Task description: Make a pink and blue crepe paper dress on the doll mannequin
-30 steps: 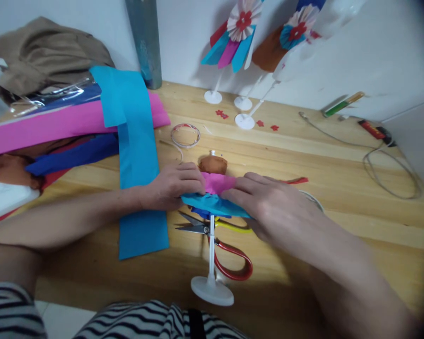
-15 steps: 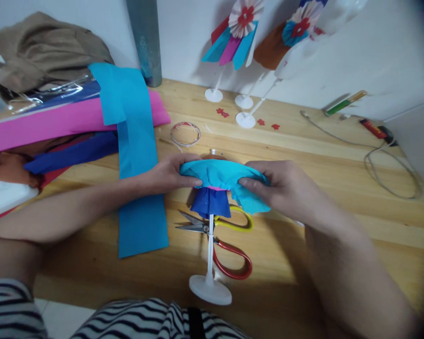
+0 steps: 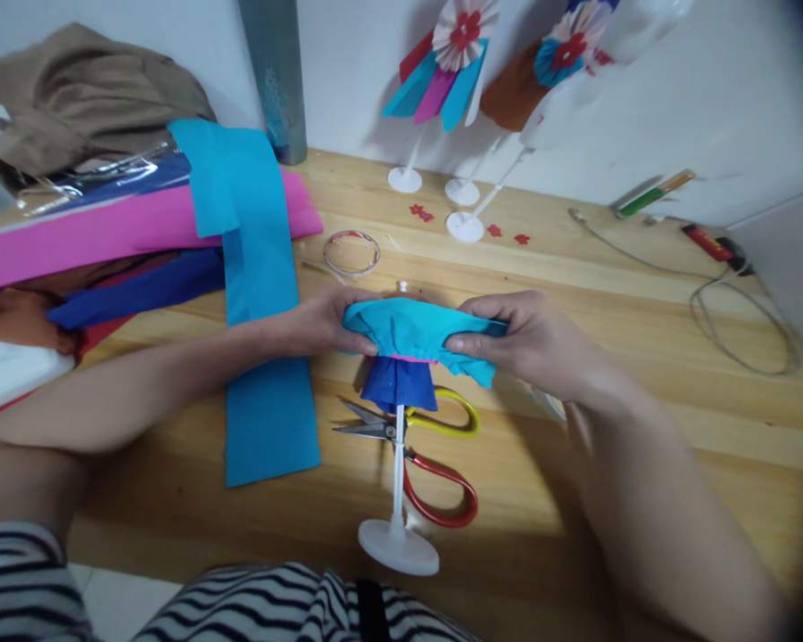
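Observation:
Both my hands hold a piece of light blue crepe paper (image 3: 415, 330) stretched over the top of a small figure on a white stand (image 3: 397, 544). My left hand (image 3: 321, 323) pinches its left end, my right hand (image 3: 528, 343) grips its right end with curled fingers. Under the blue piece hangs a dark blue paper skirt (image 3: 396, 385), with a thin pink edge showing above it. A brown top part of the figure (image 3: 401, 290) peeks out behind the paper.
Scissors with yellow and red handles (image 3: 434, 464) lie on the wooden table (image 3: 642, 294) behind the stand. A long light blue paper strip (image 3: 258, 294), pink sheet (image 3: 94, 236) and dark blue sheet (image 3: 140, 290) lie left. Finished paper figures (image 3: 442, 80) stand at the wall. A tape ring (image 3: 351, 252) and cable (image 3: 736, 330) lie nearby.
The light blue paper went from lying low over the pink layer to being lifted and wrapped over the figure's top, covering the pink. Both hands rose with it and grip its ends.

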`<action>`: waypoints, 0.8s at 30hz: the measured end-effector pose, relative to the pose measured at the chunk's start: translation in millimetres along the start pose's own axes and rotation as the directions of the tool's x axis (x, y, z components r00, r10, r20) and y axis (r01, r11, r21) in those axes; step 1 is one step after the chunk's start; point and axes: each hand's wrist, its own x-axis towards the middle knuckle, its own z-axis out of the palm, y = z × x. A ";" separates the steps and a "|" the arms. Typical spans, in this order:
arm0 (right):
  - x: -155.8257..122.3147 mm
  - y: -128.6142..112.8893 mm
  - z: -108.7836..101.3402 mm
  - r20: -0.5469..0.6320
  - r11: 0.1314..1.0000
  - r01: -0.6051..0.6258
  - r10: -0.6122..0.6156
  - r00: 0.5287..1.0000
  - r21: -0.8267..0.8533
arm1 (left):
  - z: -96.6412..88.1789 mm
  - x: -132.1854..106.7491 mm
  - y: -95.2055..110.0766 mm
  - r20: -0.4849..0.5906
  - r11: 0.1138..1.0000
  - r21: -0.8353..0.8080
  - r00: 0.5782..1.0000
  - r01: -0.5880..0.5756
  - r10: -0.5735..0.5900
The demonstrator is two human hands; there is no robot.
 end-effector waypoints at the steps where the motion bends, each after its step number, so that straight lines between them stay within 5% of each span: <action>1: -0.3 -0.9 -0.2 0.002 1.000 0.009 -0.009 1.000 0.000 | -0.3 -0.4 -0.4 -0.001 1.000 0.014 1.000 0.008 -0.008; 9: -9.9 -11.7 -0.2 0.026 0.984 0.109 -0.106 0.994 -0.141 | -0.5 -4.2 -7.8 0.002 0.988 0.156 1.000 -0.014 0.014; 16: -18.3 -22.3 24.1 -0.141 0.976 0.175 -0.192 0.971 -0.126 | -7.9 -3.8 -5.9 0.040 0.984 0.173 0.999 -0.031 0.024; 20: -34.5 -42.7 34.4 0.049 0.893 0.373 -0.373 0.927 -0.254 | -14.5 -4.5 -5.3 0.200 0.968 0.205 0.975 -0.142 0.100; 24: -46.5 -54.4 19.3 0.332 0.850 0.397 -0.285 0.899 -0.345 | -14.4 -2.6 -2.3 0.278 0.947 0.233 0.949 -0.219 0.151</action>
